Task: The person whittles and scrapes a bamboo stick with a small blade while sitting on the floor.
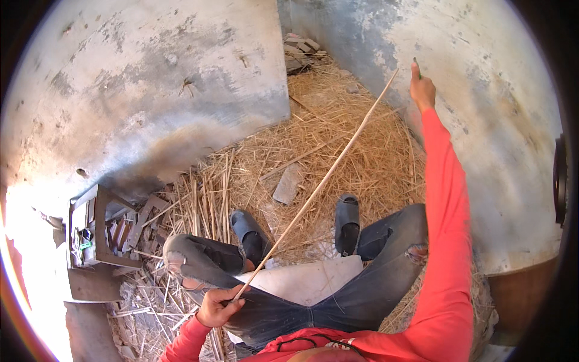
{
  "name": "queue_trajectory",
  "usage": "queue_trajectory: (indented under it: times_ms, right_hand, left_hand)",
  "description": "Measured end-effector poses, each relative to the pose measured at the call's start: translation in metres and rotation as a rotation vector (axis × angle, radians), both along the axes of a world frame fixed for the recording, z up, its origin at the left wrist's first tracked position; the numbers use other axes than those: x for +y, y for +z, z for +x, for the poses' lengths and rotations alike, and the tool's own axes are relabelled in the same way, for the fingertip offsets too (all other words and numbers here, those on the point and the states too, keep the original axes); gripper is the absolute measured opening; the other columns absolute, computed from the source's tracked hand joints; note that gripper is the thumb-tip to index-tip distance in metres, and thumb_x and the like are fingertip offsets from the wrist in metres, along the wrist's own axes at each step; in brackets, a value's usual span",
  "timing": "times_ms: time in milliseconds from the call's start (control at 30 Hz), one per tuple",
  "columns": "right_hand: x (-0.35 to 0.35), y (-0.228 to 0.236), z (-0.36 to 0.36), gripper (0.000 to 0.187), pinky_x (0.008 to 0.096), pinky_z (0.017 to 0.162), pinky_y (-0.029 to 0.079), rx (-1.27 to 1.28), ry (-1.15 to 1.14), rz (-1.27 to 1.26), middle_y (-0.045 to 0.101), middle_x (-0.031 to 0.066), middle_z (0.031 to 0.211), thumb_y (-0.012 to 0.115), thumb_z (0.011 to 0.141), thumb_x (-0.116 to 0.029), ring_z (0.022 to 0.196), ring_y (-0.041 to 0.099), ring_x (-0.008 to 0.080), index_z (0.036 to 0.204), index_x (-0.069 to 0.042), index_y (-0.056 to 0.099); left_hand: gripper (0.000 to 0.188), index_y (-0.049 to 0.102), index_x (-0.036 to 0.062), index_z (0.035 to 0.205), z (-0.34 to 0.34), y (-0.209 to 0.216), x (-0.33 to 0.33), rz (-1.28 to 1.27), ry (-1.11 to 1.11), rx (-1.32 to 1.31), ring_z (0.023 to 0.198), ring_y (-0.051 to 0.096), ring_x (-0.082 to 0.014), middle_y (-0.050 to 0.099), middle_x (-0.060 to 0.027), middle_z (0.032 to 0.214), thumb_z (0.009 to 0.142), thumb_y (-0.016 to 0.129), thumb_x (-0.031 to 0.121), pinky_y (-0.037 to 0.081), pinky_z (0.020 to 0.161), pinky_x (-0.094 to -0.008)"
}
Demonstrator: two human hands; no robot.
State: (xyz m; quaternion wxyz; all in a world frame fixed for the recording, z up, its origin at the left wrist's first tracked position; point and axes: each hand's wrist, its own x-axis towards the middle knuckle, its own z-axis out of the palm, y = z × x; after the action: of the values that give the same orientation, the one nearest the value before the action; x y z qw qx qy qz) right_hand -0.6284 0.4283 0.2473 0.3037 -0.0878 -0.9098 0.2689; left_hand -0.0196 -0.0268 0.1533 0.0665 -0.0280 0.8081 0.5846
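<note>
A long, thin, pale cane stick [325, 179] slants across the view from lower left to upper right. My left hand [221, 306] grips its near end in front of my left thigh. Stretched far out on the right, my right hand [423, 89] is closed around a small dark-tipped tool [415, 60], mostly hidden by the fingers. The stick's far tip ends just left of that hand, apart from it. My legs in dark torn trousers are spread, with a whitish sack-like sheet [307, 282] between them.
Straw and shavings [325, 114] cover the floor, with a flat stone block [288, 184] in front of my feet. Bare walls stand close at left [181, 72] and right [500, 120]. A wooden frame [99, 226] holds odds and ends at left. Bricks [300, 51] lie in the far corner.
</note>
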Motion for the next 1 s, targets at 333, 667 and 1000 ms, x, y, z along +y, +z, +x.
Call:
queue_trajectory:
  times_ms: [333, 667, 1000]
  right_hand:
    - [-0.161, -0.032, 0.172, 0.071, 0.0249, 0.044, 0.025, -0.392, 0.929, -0.451, 0.031, -0.0103, 0.054, 0.043, 0.095, -0.076, 0.042, 0.029, 0.0035, 0.092, -0.009, 0.067]
    - [-0.209, -0.058, 0.262, 0.069, 0.0518, 0.056, 0.05, -0.521, 1.185, 0.286, 0.059, 0.0225, 0.058, 0.048, 0.099, -0.065, 0.059, 0.065, 0.0419, 0.072, -0.005, 0.069]
    - [-0.064, -0.065, 0.052, 0.078, 0.0458, 0.057, 0.041, -0.39, 0.277, -0.138, 0.047, 0.0084, 0.053, 0.038, 0.105, -0.062, 0.054, 0.05, 0.0209, 0.068, 0.003, 0.062]
  left_hand:
    - [0.042, 0.053, -0.0024, 0.144, -0.128, 0.002, 0.018, 0.371, -0.025, -0.079, 0.053, 0.037, -0.0018, 0.043, 0.0076, 0.063, 0.106, 0.056, 0.015, 0.028, 0.05, -0.0218]
    - [0.036, 0.051, -0.0016, 0.142, -0.206, 0.01, 0.048, 0.506, 0.043, -0.084, 0.05, 0.033, -0.002, 0.038, 0.0074, 0.065, 0.109, 0.046, 0.011, 0.026, 0.046, -0.0216]
    - [0.034, 0.066, -0.0007, 0.13, -0.178, -0.004, 0.04, 0.093, -0.206, 0.03, 0.064, 0.05, -0.0044, 0.056, 0.0046, 0.07, 0.102, 0.06, 0.016, 0.042, 0.058, -0.0248]
